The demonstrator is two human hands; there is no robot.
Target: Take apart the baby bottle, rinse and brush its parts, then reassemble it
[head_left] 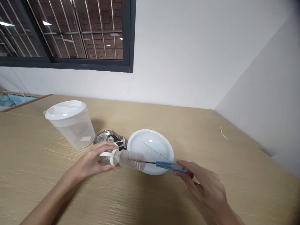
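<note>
My left hand (93,161) is wrapped round a small clear bottle (105,160) with a white collar and white handle, lying on its side with the mouth to the right. A bottle brush (161,164) with a blue handle is pinched in my right hand (202,184). Its pale bristle head meets the bottle's mouth; how far the tip reaches inside I cannot tell. Beneath the brush stands a white bowl (150,134), with a thin straight wire (154,151) across it. Just behind my left hand, a metal kidney-shaped tray (107,131) bears several small clear parts.
To the left stands a translucent plastic jug (75,132) with a white lid. A thin pale strip (223,133) lies on the wooden table (234,175) at the right. White walls (187,56) and a barred window (82,31) bound the back.
</note>
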